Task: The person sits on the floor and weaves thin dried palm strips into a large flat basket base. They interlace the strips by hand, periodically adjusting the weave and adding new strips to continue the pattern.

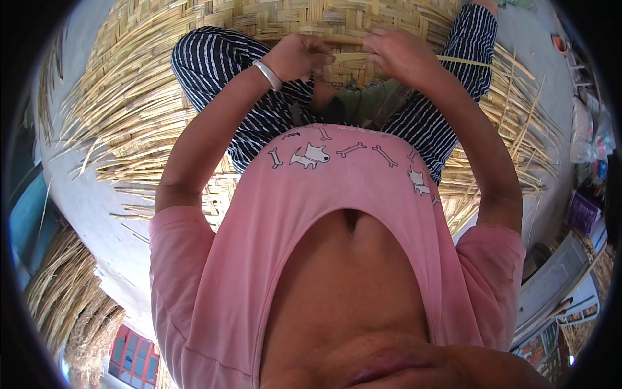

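A narrow pale split-cane strip (350, 57) runs between my two hands and passes out beyond the right one, across my striped trouser leg. My left hand (298, 57), with a silver bangle at its wrist, pinches the strip near its left end. Curled over the same strip is my right hand (403, 56); its fingertips are partly hidden behind the hand. Both hands are above my crossed legs, close to the large woven cane mat (304, 16) on which I sit. A green shoe (369, 104) shows below the hands.
Loose strip ends (129, 123) fringe the mat at left and right on the grey floor (71, 129). Bundles of dry stalks (61, 272) lie at the lower left. Plastic bags (586, 139), a purple box (585, 212) and a white plastic crate (580, 301) stand along the right.
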Demonstrator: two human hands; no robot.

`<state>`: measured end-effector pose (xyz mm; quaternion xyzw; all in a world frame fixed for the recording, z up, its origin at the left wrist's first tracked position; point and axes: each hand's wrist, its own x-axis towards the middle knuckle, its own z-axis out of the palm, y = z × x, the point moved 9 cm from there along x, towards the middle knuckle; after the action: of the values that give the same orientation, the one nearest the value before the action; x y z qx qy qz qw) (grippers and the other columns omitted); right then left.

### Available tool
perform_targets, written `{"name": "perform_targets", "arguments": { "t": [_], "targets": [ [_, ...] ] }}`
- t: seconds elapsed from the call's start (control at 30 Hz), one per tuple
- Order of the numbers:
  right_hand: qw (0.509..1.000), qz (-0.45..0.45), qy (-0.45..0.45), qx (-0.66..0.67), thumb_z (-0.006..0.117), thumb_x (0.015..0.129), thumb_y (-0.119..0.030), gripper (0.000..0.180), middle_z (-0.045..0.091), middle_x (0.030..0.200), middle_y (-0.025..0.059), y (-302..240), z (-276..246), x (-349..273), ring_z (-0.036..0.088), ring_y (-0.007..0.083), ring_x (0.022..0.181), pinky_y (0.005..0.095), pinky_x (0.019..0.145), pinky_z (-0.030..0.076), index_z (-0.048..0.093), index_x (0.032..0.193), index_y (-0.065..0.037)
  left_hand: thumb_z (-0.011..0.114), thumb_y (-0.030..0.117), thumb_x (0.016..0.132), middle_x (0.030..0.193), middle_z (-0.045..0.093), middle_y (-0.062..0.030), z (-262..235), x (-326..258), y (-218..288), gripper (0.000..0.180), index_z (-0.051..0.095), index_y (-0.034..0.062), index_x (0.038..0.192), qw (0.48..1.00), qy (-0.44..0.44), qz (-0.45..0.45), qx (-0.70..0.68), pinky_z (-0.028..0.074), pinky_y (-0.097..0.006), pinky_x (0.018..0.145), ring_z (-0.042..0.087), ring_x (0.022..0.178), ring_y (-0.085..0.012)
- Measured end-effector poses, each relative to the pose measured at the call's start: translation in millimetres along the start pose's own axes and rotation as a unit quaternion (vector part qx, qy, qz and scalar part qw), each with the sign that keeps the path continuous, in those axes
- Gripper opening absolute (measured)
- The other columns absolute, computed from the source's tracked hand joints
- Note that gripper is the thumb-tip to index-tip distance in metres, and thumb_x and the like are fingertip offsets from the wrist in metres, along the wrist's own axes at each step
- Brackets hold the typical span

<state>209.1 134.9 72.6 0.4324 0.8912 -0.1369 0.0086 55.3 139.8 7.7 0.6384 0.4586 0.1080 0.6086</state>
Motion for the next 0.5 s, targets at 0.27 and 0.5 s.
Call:
{"name": "perform_targets", "arguments": {
  "t": [0.27,0.5],
  "targets": [
    [0.998,-0.020,0.009,-0.052,0.063,0.088,-0.009,0.018,0.069,0.099,0.0114,-6,-17,-24,0.068,0.0348,0.097,0.0470,0.080,0.057,0.065,0.105,-0.007,0.073,0.019,0.094,0.075,0.071,-0.0022,-5,-10,-18,0.019,0.074,0.0013,0.101,0.994,-0.069,-0.067,-0.043,0.047,-0.021,0.046,0.061,0.051,-0.0075],
    [0.998,-0.033,-0.010,0.051,0.064,0.089,-0.011,0.018,0.069,0.095,0.0160,3,-12,-35,0.069,0.0370,0.093,0.0495,0.077,0.056,0.062,0.107,-0.008,0.071,0.009,0.095,0.084,0.072,-0.0026,0,-27,-9,0.014,0.071,-0.0004,0.105,0.997,-0.070,-0.028,0.030,0.055,-0.024,0.060,0.070,0.066,-0.0096]
  ]
}}
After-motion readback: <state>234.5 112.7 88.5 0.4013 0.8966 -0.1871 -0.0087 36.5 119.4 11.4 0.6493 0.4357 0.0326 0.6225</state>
